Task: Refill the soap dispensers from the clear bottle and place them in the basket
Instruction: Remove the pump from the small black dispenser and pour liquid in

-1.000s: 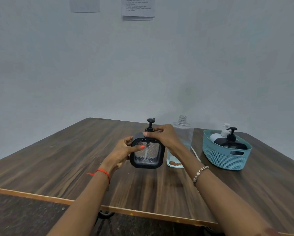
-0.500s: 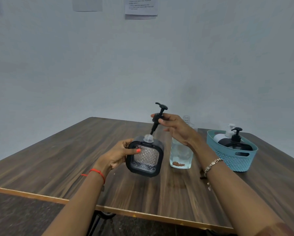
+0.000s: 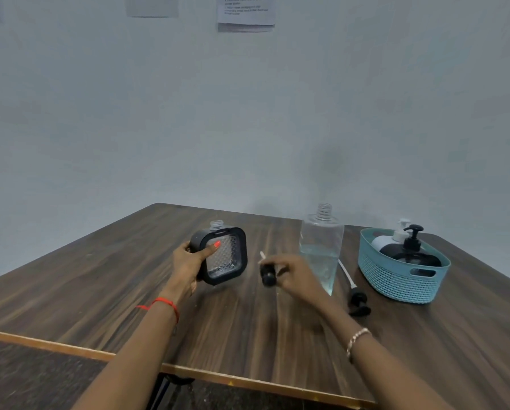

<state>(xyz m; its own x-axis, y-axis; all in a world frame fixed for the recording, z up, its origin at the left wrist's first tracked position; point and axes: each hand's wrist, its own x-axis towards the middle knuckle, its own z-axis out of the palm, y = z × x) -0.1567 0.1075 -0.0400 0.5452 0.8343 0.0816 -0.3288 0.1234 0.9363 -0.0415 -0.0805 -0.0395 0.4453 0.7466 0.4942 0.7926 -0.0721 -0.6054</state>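
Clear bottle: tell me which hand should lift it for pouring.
Right. The right hand hovers just beside the clear bottle, though it must first set down the pump it pinches. The left hand holds the uncapped square dispenser.

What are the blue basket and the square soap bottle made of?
The basket looks like matte teal plastic, moulded with small holes in a woven pattern. The square soap bottle seems clear plastic, maybe glass, with a bumpy see-through face inside a smooth black frame, likely plastic.
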